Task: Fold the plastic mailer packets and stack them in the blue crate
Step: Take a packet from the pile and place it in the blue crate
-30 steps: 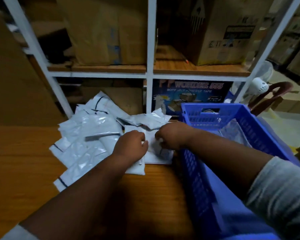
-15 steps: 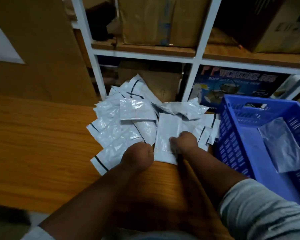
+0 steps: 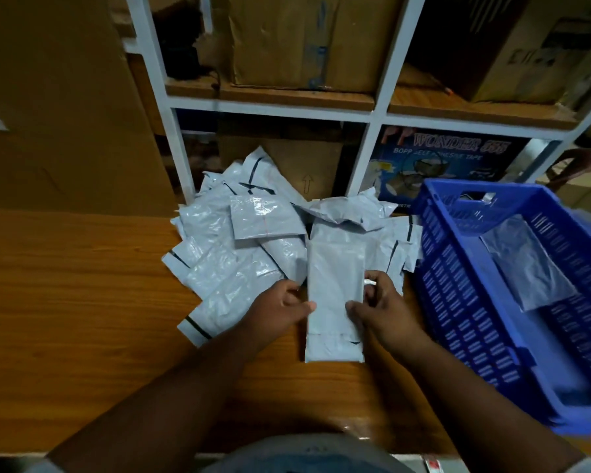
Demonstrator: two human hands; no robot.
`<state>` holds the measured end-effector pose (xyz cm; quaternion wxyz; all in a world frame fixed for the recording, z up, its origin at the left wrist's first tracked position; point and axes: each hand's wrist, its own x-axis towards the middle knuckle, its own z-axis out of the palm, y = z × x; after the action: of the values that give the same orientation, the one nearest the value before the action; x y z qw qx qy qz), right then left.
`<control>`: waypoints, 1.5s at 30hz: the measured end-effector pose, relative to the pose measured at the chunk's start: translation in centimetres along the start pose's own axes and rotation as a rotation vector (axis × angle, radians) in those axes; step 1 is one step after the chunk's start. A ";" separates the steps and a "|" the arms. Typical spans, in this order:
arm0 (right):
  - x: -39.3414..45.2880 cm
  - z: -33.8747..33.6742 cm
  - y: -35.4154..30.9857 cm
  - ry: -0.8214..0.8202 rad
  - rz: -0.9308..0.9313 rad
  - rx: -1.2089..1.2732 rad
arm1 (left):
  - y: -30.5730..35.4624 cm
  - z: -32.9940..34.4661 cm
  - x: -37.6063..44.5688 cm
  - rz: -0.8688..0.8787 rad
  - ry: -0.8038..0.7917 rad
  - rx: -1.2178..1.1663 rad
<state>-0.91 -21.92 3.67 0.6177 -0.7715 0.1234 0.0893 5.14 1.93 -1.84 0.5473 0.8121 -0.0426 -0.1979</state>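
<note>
A long white mailer packet (image 3: 333,288) lies lengthwise on the wooden table (image 3: 82,302), its near end toward me. My left hand (image 3: 277,310) pinches its left edge and my right hand (image 3: 381,307) pinches its right edge, thumbs on top. Behind and to the left spreads a pile of several white mailer packets (image 3: 239,240), some with black strips. The blue crate (image 3: 492,302) stands on the right with one folded packet (image 3: 526,264) lying inside it.
A white metal shelf frame (image 3: 376,131) rises behind the pile, loaded with cardboard boxes (image 3: 304,39) and a printed tape carton (image 3: 444,165). A large cardboard sheet (image 3: 55,104) leans at the back left. Bare tabletop stretches left of the pile.
Both hands have drawn one packet out of the pile toward me and now hold it by its two long edges. The camera has tilted down and left.
</note>
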 end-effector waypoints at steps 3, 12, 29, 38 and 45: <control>-1.8 0.9 0.9 -0.014 -0.030 0.088 | -0.9 0.1 -0.7 0.114 -0.174 -0.110; -5.3 1.7 4.2 0.323 0.309 0.515 | -4.8 1.0 -3.3 0.838 0.060 0.870; -6.6 -2.6 9.5 0.181 -0.374 -0.994 | -6.8 5.8 -8.9 0.588 -0.009 1.157; -4.7 -1.2 15.0 0.079 -0.143 -1.150 | -2.4 12.7 -7.4 0.636 0.054 1.134; -4.2 -1.4 15.9 0.095 -0.185 -1.140 | -4.7 16.0 -6.1 0.584 0.039 1.149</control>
<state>-9.68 -26.19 -9.63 0.1038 -0.9931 0.0155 0.0523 -7.01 -8.39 -9.53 0.0572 0.9341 -0.3513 0.0284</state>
